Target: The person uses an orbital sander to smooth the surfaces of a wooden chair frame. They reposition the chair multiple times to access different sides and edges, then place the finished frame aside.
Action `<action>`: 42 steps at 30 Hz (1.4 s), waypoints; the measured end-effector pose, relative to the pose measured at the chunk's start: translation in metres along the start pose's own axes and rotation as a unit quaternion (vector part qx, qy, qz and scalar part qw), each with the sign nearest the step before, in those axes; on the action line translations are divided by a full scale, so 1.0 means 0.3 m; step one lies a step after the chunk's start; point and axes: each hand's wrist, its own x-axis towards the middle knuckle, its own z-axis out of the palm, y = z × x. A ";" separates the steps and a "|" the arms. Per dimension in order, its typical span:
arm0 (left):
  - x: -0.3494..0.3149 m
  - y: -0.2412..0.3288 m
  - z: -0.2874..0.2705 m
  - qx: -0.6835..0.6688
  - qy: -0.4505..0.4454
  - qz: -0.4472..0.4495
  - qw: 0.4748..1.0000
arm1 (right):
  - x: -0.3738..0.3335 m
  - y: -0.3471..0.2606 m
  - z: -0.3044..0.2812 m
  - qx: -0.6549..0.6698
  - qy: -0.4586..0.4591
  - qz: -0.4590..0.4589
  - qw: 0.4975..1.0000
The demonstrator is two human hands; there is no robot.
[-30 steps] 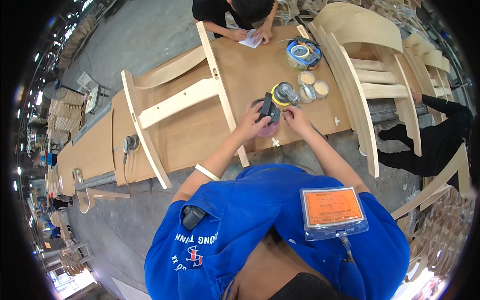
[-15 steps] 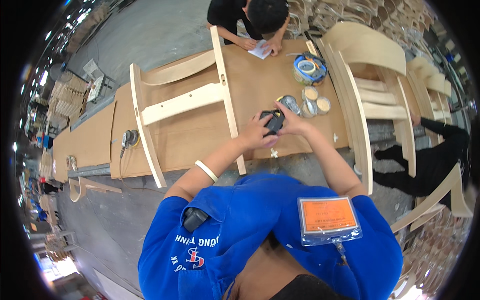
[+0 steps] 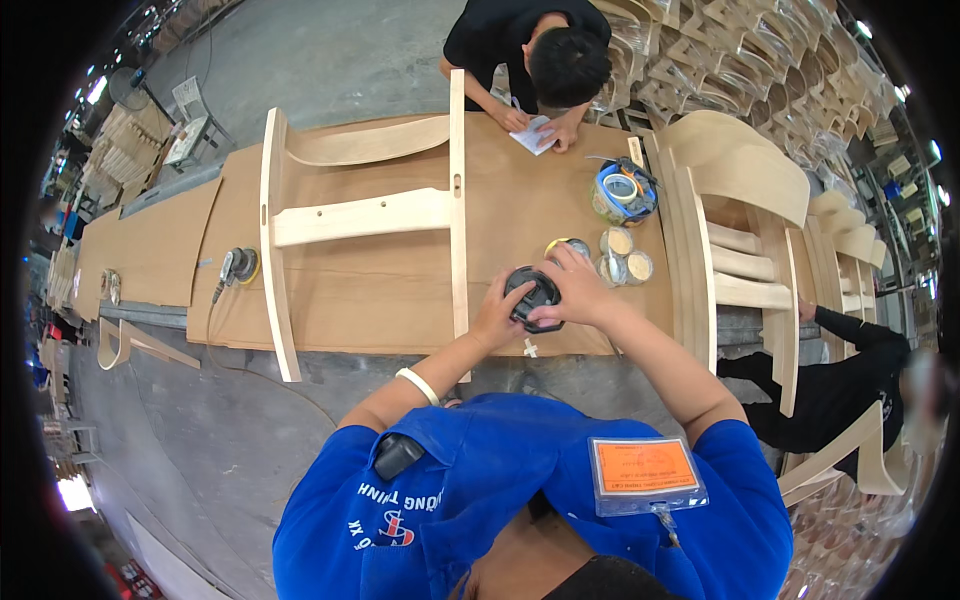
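Between my two hands is a dark, rounded black object (image 3: 534, 299), held over the near edge of the cardboard-covered table; its exact kind I cannot make out. My left hand (image 3: 496, 315) grips its left side, with fingers over its top. On the other side my right hand (image 3: 580, 291) holds it with thumb and fingers curled round the rim. Just beyond my right hand lies a round yellow-edged thing (image 3: 553, 246), partly covered by the fingers. Several clear tubs (image 3: 618, 241) with pale contents stand beside it. A small white cross-shaped piece (image 3: 530, 348) lies near the table edge.
A pale wooden chair frame (image 3: 365, 215) lies to the left, with a corded sander (image 3: 239, 265) beyond it. A container (image 3: 625, 190) holds tape rolls. Chair frames (image 3: 745, 240) stand at right. Across the table a person (image 3: 530, 60) writes on paper; another person (image 3: 850, 365) is at far right.
The black object has turned in my hands, showing more of its round face, and my right fingers have come over it. The whole view has shifted; the person opposite leans further over the paper.
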 end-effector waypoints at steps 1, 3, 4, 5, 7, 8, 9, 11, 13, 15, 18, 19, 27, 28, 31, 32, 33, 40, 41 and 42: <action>-0.004 -0.012 0.004 0.009 -0.009 0.004 1.000 | 0.023 -0.007 0.023 -0.050 0.036 -0.021 0.998; -0.012 -0.028 0.006 0.010 -0.020 0.003 1.000 | 0.052 -0.023 0.080 -0.092 -0.002 -0.042 0.995; -0.014 -0.033 0.003 0.004 -0.020 0.001 1.000 | 0.064 -0.025 0.104 -0.123 -0.023 -0.049 0.991; -0.016 -0.035 0.001 0.004 -0.022 -0.001 1.000 | 0.065 -0.027 0.125 -0.124 -0.054 -0.052 0.989; -0.026 -0.033 0.000 -0.042 -0.007 -0.027 0.999 | 0.067 -0.014 0.143 -0.094 -0.008 -0.102 0.990; -0.031 -0.031 0.004 -0.064 -0.002 -0.041 0.997 | 0.067 -0.009 0.147 -0.089 -0.005 -0.111 0.990; -0.035 -0.032 0.009 -0.064 0.013 -0.041 0.997 | 0.065 -0.003 0.149 -0.078 0.004 -0.124 0.989; -0.049 -0.033 0.029 -0.100 0.030 -0.113 0.988 | 0.064 0.004 0.146 -0.097 -0.009 -0.137 0.986; -0.058 -0.048 0.048 -0.143 0.045 -0.146 0.978 | 0.065 0.007 0.143 -0.111 -0.016 -0.145 0.983; -0.062 -0.071 0.062 -0.195 0.028 -0.181 0.963 | 0.067 0.008 0.144 -0.119 -0.035 -0.152 0.980; -0.063 -0.094 0.068 -0.177 0.021 -0.155 0.972 | 0.071 0.012 0.146 -0.100 -0.023 -0.151 0.983; -0.063 -0.095 0.068 -0.180 0.012 -0.166 0.969 | 0.072 0.014 0.147 -0.096 -0.020 -0.157 0.983; -0.030 -0.051 0.027 -0.253 0.007 -0.145 0.957 | 0.067 -0.001 0.166 -0.069 0.030 -0.137 0.988; -0.028 -0.047 0.021 -0.243 0.003 -0.149 0.959 | 0.065 -0.005 0.171 -0.070 0.033 -0.128 0.989; -0.025 -0.036 0.015 -0.231 -0.002 -0.163 0.959 | 0.062 -0.009 0.182 -0.070 0.053 -0.119 0.989; -0.025 -0.035 0.015 -0.241 0.000 -0.170 0.956 | 0.063 -0.008 0.184 -0.065 0.052 -0.117 0.990; -0.022 -0.036 0.015 -0.256 -0.011 -0.185 0.949 | 0.065 -0.005 0.185 -0.060 0.052 -0.115 0.990; -0.020 -0.058 0.008 -0.189 -0.009 -0.109 0.976 | 0.053 -0.018 0.210 -0.054 0.082 -0.056 0.994; -0.020 -0.058 0.008 -0.182 0.003 -0.109 0.977 | 0.052 -0.030 0.219 -0.048 0.099 -0.031 0.993; -0.023 -0.057 0.011 -0.177 0.003 -0.120 0.977 | 0.050 -0.044 0.231 -0.044 0.115 -0.005 0.992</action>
